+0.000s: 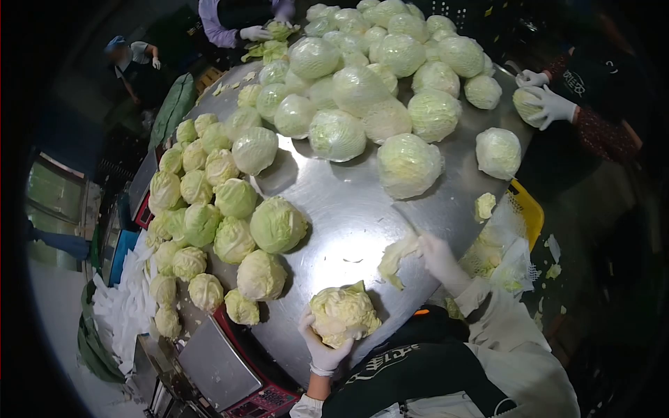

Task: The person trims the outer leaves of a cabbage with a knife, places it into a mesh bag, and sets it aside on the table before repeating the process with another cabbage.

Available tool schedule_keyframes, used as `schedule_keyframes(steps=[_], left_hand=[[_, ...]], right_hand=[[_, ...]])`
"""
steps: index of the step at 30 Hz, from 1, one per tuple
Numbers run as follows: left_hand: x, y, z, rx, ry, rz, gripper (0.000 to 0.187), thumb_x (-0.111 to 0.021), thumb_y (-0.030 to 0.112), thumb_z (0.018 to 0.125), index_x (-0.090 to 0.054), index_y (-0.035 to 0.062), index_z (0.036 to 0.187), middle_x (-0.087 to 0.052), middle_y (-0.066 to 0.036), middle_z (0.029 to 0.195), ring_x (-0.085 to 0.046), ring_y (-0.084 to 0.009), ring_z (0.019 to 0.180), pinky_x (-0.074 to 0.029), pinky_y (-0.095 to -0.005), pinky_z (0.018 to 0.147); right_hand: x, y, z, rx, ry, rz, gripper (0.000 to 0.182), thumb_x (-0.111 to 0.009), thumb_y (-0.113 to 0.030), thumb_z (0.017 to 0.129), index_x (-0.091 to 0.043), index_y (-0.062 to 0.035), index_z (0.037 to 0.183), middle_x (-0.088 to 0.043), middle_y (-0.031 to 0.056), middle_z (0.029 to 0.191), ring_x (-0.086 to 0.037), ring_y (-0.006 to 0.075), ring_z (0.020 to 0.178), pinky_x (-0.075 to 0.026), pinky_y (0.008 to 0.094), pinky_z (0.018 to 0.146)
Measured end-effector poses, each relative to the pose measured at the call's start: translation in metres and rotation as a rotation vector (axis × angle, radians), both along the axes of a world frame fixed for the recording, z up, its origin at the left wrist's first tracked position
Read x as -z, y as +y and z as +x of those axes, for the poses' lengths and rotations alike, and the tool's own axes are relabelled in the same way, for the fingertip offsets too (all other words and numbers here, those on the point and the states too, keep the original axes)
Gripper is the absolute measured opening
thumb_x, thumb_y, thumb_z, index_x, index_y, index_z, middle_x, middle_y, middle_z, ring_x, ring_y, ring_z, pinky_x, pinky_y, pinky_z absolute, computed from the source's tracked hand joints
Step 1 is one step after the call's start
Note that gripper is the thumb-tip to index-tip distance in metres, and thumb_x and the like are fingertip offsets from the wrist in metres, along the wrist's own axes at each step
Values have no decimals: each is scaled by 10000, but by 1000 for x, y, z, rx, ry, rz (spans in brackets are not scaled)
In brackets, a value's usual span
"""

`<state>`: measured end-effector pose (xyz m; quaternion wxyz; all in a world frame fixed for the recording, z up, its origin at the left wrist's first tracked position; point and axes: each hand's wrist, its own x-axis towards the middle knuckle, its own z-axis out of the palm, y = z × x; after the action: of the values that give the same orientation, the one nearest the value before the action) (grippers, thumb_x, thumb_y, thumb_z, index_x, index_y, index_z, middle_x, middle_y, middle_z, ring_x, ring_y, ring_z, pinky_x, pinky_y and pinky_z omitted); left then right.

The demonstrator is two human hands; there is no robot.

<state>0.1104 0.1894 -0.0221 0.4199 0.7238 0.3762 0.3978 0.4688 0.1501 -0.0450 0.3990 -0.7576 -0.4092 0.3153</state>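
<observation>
A round, shiny steel desk (348, 209) spreads beyond both hands, heaped with pale green, plastic-wrapped cabbages (355, 90) on its far and left sides. A pale yellow-green trimmed cabbage head (343, 315) sits at the near edge, cupped from the left and below by the white-gloved left hand (322, 345). To the right, the white-gloved right hand (437, 254) closes on a loose pale cabbage leaf (396, 258), just beside a yellow plastic crate (527, 209)
</observation>
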Motion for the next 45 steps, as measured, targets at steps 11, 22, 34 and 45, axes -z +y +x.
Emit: schedule_keyframes(steps=[11,22,34,45], left_hand=[[-16,-31,56,-291,-167,-183,959,-927,169,681,-259,89,1365,-352,-151,1340,-406,-288,1288,-336,-462,1132],[-26,-29,61,-290,-75,-185,943,-912,177,722,-262,97,1401,-383,-142,1332,-439,-261,1265,-373,-433,1108],[-16,-39,57,-292,-220,-187,935,-914,179,721,-263,89,1387,-398,-155,1341,-447,-259,1278,-377,-440,1118],[-16,-30,50,-335,-237,-283,931,-898,166,729,-250,90,1393,-379,-153,1350,-436,-267,1276,-365,-438,1123]], right_hand=[[-105,-18,-107,-513,-102,139,676,-557,-266,1011,-283,42,1547,-505,286,1430,-700,425,806,-584,468,793],[-41,5,-105,-365,-206,389,443,-520,-211,1031,-491,-17,1429,-625,196,1240,-684,301,707,-557,375,637],[-95,14,-101,-353,0,167,737,-846,-484,783,-592,-85,1349,-717,138,1043,-696,262,994,-556,359,868],[-34,4,-90,-139,144,230,304,-730,-200,853,-659,-46,1106,-704,98,860,-696,193,746,-554,310,690]])
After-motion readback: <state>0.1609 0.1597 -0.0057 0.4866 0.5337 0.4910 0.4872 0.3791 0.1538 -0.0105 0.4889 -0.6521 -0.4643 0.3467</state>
